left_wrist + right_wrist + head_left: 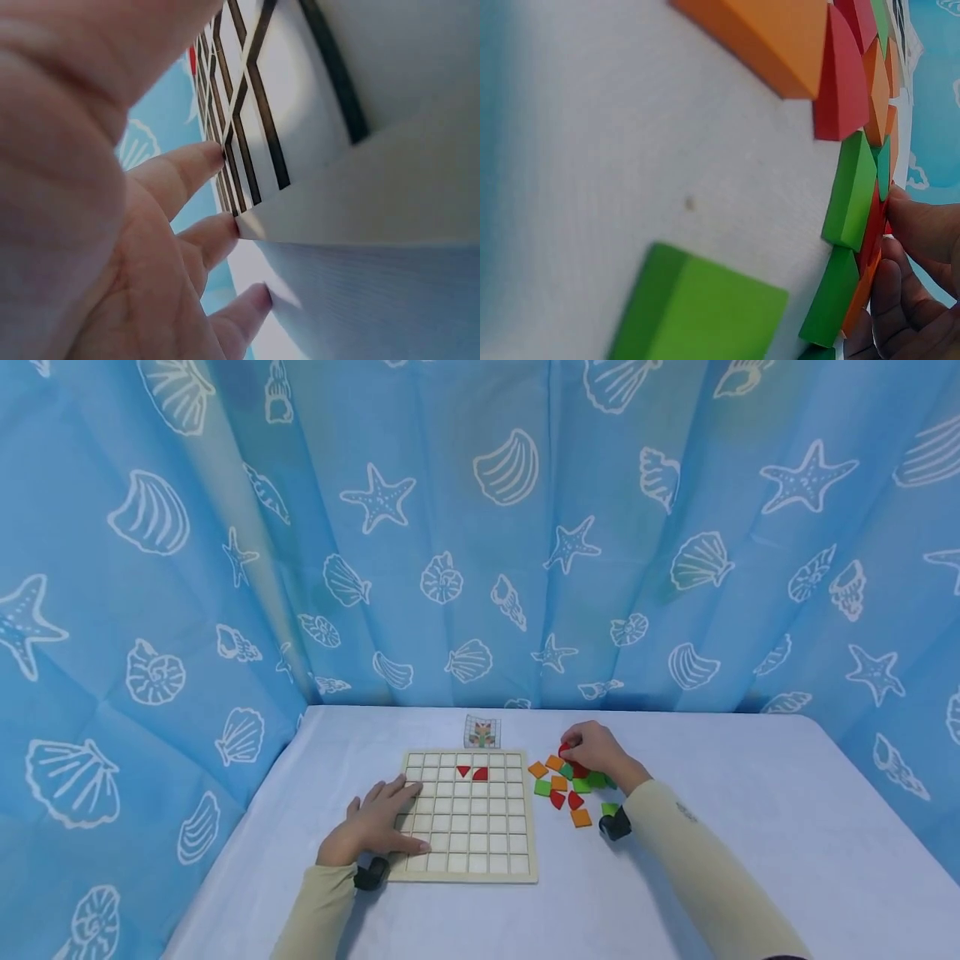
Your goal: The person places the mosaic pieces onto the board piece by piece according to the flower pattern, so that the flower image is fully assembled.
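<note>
A pale wooden grid board [478,842] lies on the table. Two red pieces sit in its second row from the back, a triangle-like one [463,771] and a quarter-circle one [481,774]. My left hand [372,823] rests with spread fingers on the board's left edge; in the left wrist view two fingertips [217,154] touch the frame and grid. Over the pile of coloured pieces to the right, my right hand [597,752] pinches a red piece [565,748] between thumb and fingers. Its exact shape is mostly hidden by the fingers.
Orange [581,818], green [542,787] and red pieces [557,799] lie loosely between board and right hand. One green block [705,307] lies close to the right wrist. A small pattern card [482,732] lies behind the board. A blue shell-print curtain [465,527] borders the table's far side.
</note>
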Action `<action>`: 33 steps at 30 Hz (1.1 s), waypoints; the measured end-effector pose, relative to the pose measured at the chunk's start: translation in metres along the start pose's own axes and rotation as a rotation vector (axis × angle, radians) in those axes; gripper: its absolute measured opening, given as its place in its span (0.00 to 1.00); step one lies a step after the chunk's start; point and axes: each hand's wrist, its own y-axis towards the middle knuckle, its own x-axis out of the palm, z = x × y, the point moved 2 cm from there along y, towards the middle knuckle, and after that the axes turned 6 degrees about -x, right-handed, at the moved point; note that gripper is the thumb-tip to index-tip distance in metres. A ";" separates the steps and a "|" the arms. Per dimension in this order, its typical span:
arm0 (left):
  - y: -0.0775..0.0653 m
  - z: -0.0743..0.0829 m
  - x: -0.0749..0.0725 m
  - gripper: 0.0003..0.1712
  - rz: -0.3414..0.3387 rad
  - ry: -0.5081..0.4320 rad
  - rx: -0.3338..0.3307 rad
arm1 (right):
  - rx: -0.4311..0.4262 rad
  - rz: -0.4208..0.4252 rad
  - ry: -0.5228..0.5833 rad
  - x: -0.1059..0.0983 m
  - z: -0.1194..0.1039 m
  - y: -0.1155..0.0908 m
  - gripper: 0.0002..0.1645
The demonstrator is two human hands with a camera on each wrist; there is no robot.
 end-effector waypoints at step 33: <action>0.000 -0.003 -0.002 0.59 0.005 -0.007 0.028 | 0.020 -0.100 -0.021 -0.001 -0.005 0.017 0.19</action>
